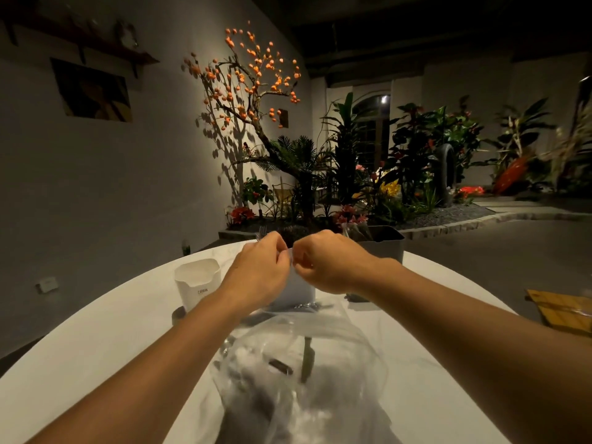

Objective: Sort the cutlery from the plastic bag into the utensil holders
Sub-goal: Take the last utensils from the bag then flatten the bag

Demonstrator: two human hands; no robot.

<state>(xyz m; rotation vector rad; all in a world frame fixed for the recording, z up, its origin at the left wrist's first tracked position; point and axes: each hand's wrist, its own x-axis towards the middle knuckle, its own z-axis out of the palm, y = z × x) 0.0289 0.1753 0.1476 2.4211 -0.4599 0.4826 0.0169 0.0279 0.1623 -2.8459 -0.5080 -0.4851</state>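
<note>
A round white table [96,347] with a smooth matt top fills the near part of the view in a dim room with grey walls. At the far side an indoor planting bed [448,219] edged in stone is seen, holding a bare-branched tree with orange fruits [253,75], palms and red flowers. A dark picture [93,91] hangs on the left wall under a shelf.

A clear, crinkled plastic bag [304,363] lies on the near middle of the table, its long axis running from near to far, its mouth lifted toward the far side. Dark cutlery handles [307,357] are dimly seen through the film, lying roughly along that axis; their type cannot be told.

The bag's upper edge is pinched by both hands, which are held close together above the table's far middle. The left hand [259,274] and the right hand [330,264] have fingers curled tight on the thin film, knuckles nearly touching.

A white, rounded-square utensil holder [197,283] with a notched rim stands to the left. A pale grey holder [294,293] stands just behind the hands, mostly hidden. A darker grey holder [381,245] stands far right, with clear plastic showing inside. A wooden board [563,312] lies at the right edge.
</note>
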